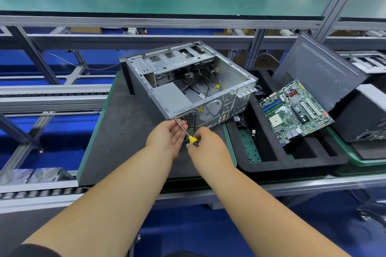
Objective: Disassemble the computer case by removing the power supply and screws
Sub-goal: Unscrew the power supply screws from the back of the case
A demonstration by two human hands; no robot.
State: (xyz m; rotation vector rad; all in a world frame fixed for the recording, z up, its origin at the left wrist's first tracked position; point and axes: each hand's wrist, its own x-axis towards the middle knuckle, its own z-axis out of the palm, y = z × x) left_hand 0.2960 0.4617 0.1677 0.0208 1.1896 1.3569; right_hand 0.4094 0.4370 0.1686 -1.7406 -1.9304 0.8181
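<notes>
Right hand [205, 142] gripping screwdriver [189, 134]

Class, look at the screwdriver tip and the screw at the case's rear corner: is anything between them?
Nothing visible: the screwdriver, gripped by the right hand, already meets the case corner; the left hand steadies its shaft.

I see the computer case [188, 83] lying on its side near the far edge of the desk [117, 131], open side up, bare metal inside with loose cables. The grey power supply [172, 95] still sits in its near-left corner, behind the perforated rear panel.
</notes>
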